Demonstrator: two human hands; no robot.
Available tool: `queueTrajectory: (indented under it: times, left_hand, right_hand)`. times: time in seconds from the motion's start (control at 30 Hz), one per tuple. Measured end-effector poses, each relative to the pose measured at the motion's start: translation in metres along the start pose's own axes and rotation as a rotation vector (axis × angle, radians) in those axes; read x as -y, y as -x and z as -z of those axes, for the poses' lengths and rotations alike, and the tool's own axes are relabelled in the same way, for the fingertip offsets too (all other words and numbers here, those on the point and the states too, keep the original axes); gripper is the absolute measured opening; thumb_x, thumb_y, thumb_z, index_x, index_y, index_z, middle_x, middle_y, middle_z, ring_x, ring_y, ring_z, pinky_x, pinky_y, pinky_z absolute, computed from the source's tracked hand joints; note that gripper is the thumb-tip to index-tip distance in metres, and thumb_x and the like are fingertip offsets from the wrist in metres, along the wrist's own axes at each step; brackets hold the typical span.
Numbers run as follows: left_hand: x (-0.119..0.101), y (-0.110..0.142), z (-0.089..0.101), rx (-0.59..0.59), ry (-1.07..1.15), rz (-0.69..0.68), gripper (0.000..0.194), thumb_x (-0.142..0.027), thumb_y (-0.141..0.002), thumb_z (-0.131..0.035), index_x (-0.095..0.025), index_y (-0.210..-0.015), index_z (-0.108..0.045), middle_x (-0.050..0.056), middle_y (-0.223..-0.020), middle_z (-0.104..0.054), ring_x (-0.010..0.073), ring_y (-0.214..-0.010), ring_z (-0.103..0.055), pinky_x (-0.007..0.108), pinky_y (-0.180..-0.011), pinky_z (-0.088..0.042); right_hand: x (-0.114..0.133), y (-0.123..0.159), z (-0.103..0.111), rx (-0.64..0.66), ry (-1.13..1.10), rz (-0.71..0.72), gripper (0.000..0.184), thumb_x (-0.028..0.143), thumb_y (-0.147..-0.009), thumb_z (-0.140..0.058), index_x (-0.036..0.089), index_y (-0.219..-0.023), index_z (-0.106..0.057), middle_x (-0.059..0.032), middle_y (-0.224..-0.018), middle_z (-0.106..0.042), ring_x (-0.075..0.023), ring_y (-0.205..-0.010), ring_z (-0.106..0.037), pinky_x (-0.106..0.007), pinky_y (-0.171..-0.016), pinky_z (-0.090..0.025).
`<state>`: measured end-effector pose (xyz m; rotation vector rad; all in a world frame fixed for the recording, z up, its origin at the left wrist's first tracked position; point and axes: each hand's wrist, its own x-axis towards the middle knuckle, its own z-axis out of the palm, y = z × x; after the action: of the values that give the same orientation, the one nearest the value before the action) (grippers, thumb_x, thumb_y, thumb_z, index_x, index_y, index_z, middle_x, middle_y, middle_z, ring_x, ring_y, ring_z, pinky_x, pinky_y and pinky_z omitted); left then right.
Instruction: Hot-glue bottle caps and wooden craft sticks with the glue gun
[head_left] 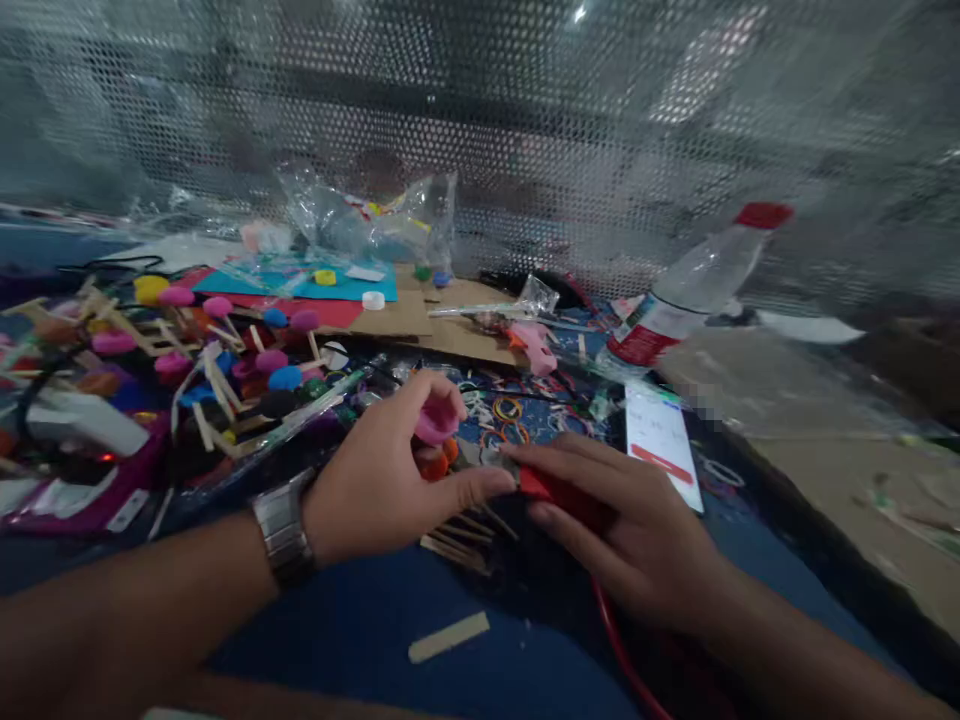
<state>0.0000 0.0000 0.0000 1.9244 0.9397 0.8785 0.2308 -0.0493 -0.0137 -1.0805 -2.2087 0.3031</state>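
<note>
My left hand (390, 480), with a metal watch on the wrist, is closed round a pink bottle cap (436, 420) at the table's middle. An orange cap (437, 462) sits just under it. My right hand (607, 520) grips a red tool (559, 490) with a red cord (626, 650) trailing toward me; its tip meets my left thumb. Thin wooden sticks (461, 535) lie beneath both hands on the dark blue table (352, 640).
A pile of stick-and-cap pieces (217, 370) fills the left. A phone (664, 445) lies right of my hands, beside a tipped bottle (690, 290) with a red cap. Cardboard (442, 320), plastic bags (375, 225), rubber bands (510, 412) and one flat stick (448, 637) lie about. Mesh stands behind.
</note>
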Motion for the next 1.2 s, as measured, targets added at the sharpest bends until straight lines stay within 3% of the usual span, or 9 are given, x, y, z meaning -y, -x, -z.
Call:
queueTrajectory:
  times: [0.47,0.73,0.97,1.2]
  left_hand:
    - [0.0035,-0.0027,-0.0002,-0.014,-0.054,-0.018,0.049,-0.052,-0.077,-0.083,-0.021,-0.097,-0.051,-0.001,-0.09,-0.055,0.0146,-0.075,-0.051,0.029,-0.069,-0.047]
    - [-0.0001,-0.003,0.0018,0.009,-0.139,0.006,0.048,-0.05,-0.075,-0.083,-0.02,-0.094,-0.051,-0.002,-0.086,-0.057,0.0157,-0.073,-0.053,0.03,-0.068,-0.044]
    - [-0.0018,-0.0017,0.0014,0.038,-0.23,-0.004,0.048,-0.056,-0.077,-0.08,-0.021,-0.091,-0.05,-0.003,-0.08,-0.057,0.0163,-0.069,-0.053,0.029,-0.064,-0.04]
    - [-0.0017,-0.002,0.0012,0.058,-0.283,-0.04,0.044,-0.055,-0.08,-0.076,-0.022,-0.089,-0.049,-0.004,-0.075,-0.053,0.0161,-0.066,-0.051,0.028,-0.06,-0.036]
  right_hand:
    - [0.002,0.0013,0.0027,0.005,0.056,0.021,0.035,0.023,-0.1,-0.056,0.014,-0.131,-0.068,-0.0075,-0.093,-0.069,-0.0151,-0.077,-0.069,-0.026,-0.069,-0.059]
    - [0.0028,0.0023,0.0028,0.021,0.048,0.014,0.032,0.02,-0.098,-0.057,0.017,-0.127,-0.07,-0.0077,-0.094,-0.07,-0.0147,-0.076,-0.07,-0.025,-0.067,-0.059]
    - [0.0036,0.0031,0.0028,0.044,0.056,0.025,0.033,0.018,-0.099,-0.055,0.012,-0.128,-0.069,-0.0097,-0.092,-0.071,-0.0155,-0.075,-0.07,-0.025,-0.066,-0.059]
    - [0.0026,0.0031,0.0021,0.039,0.058,0.024,0.032,0.018,-0.099,-0.055,0.017,-0.127,-0.07,-0.0091,-0.094,-0.072,-0.0163,-0.076,-0.071,-0.026,-0.066,-0.06]
